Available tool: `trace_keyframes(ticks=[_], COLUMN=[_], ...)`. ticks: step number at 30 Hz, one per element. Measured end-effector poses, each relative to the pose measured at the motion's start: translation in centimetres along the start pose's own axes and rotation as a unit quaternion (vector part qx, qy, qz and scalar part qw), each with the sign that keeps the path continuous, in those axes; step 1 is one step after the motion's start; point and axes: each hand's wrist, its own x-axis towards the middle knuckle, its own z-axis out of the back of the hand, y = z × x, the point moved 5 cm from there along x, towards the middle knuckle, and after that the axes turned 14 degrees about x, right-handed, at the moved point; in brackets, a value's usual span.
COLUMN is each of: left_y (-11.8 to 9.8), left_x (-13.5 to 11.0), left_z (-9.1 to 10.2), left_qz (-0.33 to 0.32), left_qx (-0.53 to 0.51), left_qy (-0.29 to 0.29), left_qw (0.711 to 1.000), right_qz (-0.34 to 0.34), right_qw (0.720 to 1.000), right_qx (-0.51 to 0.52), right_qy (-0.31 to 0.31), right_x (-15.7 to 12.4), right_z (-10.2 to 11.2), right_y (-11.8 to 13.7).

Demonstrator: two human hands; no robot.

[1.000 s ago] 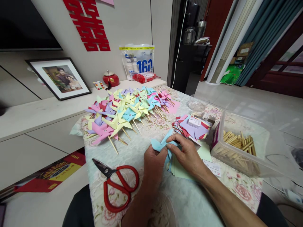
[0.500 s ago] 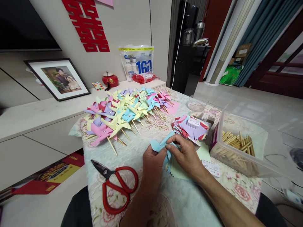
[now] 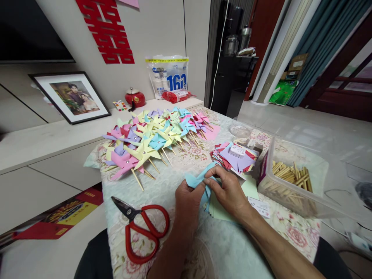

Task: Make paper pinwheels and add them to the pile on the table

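Observation:
Between my hands is a blue paper pinwheel (image 3: pixel 192 179), its blades folded in toward the centre and no stick visible on it. My left hand (image 3: pixel 187 197) pinches it from the left side. The thumb and fingers of my right hand (image 3: pixel 225 188) press together at its middle; whether a pin is between them is hidden. Beneath my right hand lies a stack of pale green paper sheets (image 3: pixel 222 209). Scissors (image 3: pixel 145 228) with red handles rest on the tablecloth left of my left forearm, blades slightly parted.
Many finished pinwheels (image 3: pixel 157 135) on sticks are heaped at the table's far left. Coloured cut papers (image 3: pixel 244 161) carry a small white box (image 3: pixel 237 151). To the right, a clear plastic bin (image 3: pixel 266 170) holds short wooden sticks. A small card (image 3: pixel 259 207) lies by my right wrist.
Both hands stay in nearly the same place on the blue pinwheel. Its blades have shifted slightly under my fingers.

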Motion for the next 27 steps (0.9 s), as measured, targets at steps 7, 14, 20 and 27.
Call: trace_keyframes(ticks=[7,14,20,27], left_y=[0.0,0.1,-0.5,-0.7], left_x=[-0.2,-0.2,-0.6,-0.5], left_z=[-0.2,-0.4,-0.9,-1.0], left_qz=[-0.002,0.002,0.006,0.016], left_qx=[-0.01,-0.012,-0.055,-0.066], left_qy=[0.004,0.015,0.048,0.07], left_qw=[1.0,1.0,0.997,0.995], right_qz=[-0.003,0.007,-0.004,0.009], right_qw=[1.0,1.0,1.0,0.998], right_qx=[-0.005,-0.015,-0.023,0.017], right_qy=[0.003,0.001,-0.013,-0.063], right_x=[0.0,0.0,0.1,0.1], right_z=[0.1,0.2,0.4,0.7], right_y=[0.1,0.2,-0.2,-0.6])
